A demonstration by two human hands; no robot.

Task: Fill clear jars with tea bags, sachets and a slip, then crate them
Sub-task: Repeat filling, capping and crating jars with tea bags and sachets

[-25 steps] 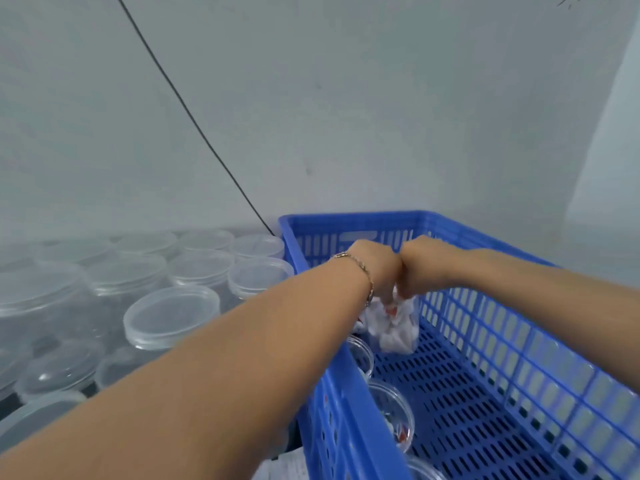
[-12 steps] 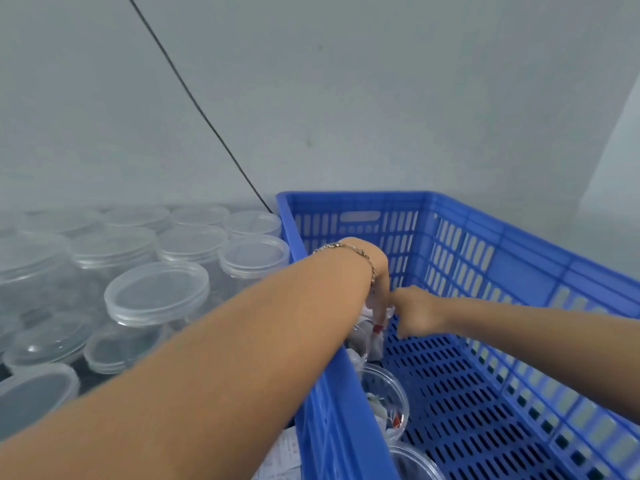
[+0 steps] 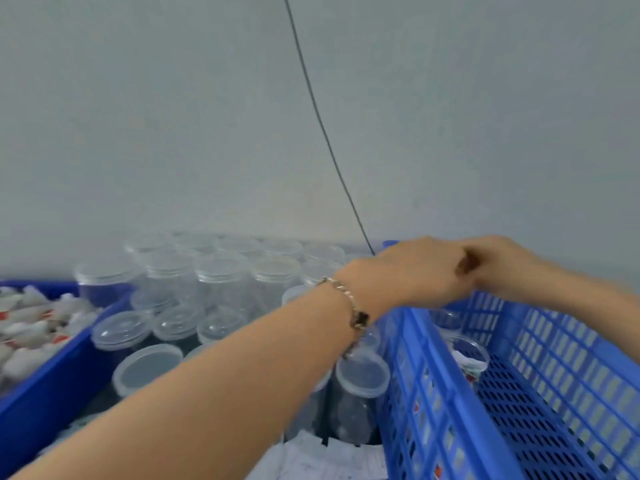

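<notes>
Head view: the left hand (image 3: 408,271) and right hand (image 3: 509,268) meet, blurred, above the far rim of the blue crate (image 3: 450,393); whether either grips anything cannot be told. Below them, 1 filled clear jar (image 3: 467,355) stands inside the crate against its left wall. Lidded empty jars (image 3: 221,282) crowd the surface left of the crate, beside a blue tray of sachets (image 3: 31,327).

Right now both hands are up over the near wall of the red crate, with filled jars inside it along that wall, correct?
Not quite: the crate is blue, not red, as the head view shows. The rest holds: left hand and right hand meet above its wall, with filled jars inside along it.
</notes>
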